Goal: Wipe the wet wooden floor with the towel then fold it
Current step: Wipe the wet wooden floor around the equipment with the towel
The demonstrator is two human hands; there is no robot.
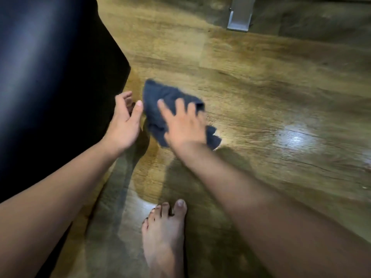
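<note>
A dark blue towel (158,97) lies crumpled on the wooden floor (261,93) at the centre of the view. My right hand (183,125) lies on top of it with fingers spread, pressing it down; the hand is motion-blurred. My left hand (125,119) hovers just left of the towel, fingers relaxed and holding nothing, its thumb close to the towel's edge. A wet sheen (295,137) glints on the boards to the right of the towel.
A large black object (50,77) fills the left side, close to my left hand. A metal furniture leg (240,15) stands at the top. My bare foot (163,233) is planted on the floor below the towel.
</note>
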